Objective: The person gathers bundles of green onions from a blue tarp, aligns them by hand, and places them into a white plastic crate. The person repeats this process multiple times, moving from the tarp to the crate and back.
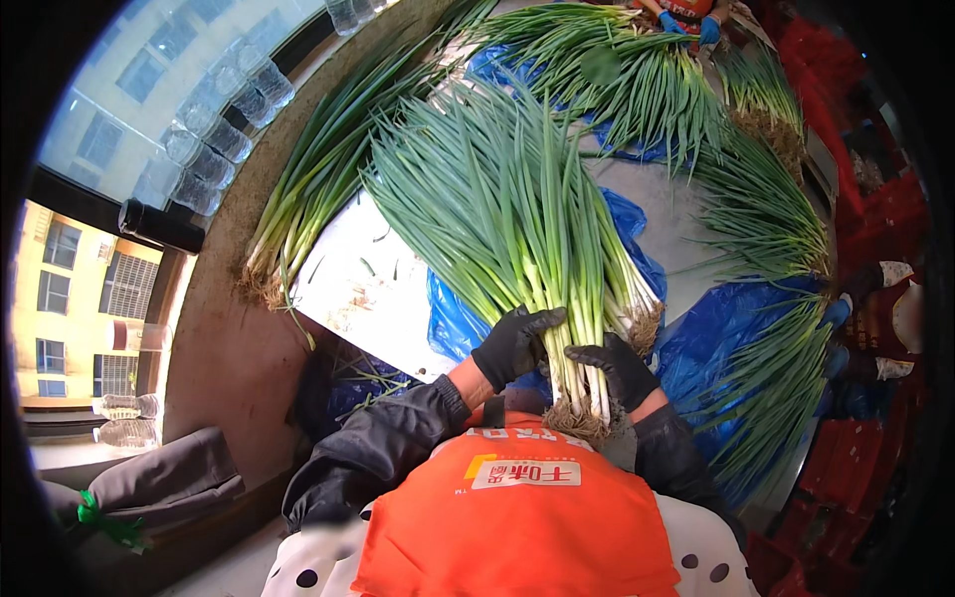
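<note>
Both my hands, in dark gloves, grip a bunch of green onions [556, 298] by the white stems, low down near the roots. My left hand [515, 347] wraps the bunch from the left side, its thumb across the stems. From the right side my right hand [615, 369] closes on the same stems. The roots [578, 424] hang just above my orange apron [522, 522]. More green onions [634, 298] lie directly behind and right of the bunch, their roots beside my right hand. Blue plastic sheeting [451, 321] shows beneath the leaves.
Long green onions [306, 194] lie along the ledge at left, near water bottles [201, 157]. A co-worker's gloved hands [690, 28] are at a large pile [656, 97] at the top. Another person's gloved hands [835, 336] touch onions at right. Red crates [843, 463] stand at lower right.
</note>
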Motion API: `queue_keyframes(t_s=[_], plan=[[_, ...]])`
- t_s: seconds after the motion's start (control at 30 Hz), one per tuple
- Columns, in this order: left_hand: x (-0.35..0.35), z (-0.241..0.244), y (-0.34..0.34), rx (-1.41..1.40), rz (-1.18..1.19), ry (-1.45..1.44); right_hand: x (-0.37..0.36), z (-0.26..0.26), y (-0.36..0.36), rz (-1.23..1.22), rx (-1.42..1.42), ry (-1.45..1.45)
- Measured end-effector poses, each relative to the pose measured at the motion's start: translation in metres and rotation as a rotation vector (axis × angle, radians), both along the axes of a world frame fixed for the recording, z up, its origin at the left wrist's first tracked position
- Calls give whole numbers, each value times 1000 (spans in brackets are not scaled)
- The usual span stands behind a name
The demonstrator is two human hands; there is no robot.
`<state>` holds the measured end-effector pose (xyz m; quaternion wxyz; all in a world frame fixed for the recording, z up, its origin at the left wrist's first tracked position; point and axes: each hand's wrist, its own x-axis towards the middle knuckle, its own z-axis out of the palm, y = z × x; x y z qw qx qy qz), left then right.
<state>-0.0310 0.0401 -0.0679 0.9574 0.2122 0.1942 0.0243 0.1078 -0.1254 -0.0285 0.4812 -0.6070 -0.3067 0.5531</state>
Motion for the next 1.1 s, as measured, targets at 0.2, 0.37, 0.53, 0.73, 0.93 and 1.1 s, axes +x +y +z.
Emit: queue_keyframes(t_s=[0.2, 0.37, 0.53, 0.73, 0.93, 1.1], plan=[[-12, -5, -5, -204, 75, -100, -5, -8, -8, -82, -15, 86], [-12, 26, -8, -15, 86, 61, -12, 3, 7, -124, -126, -30], [-11, 67, -8, 555, -79, 376, -24, 13, 18, 10, -65, -271], [-17, 8, -14, 80, 29, 44, -41, 4, 22, 69, -34, -663], [-22, 44, 0, 365, -205, 158, -54, 2, 26, -26, -36, -747], [-19, 42, 17, 1379, -482, 439, -51, -3, 24, -66, -134, -759]])
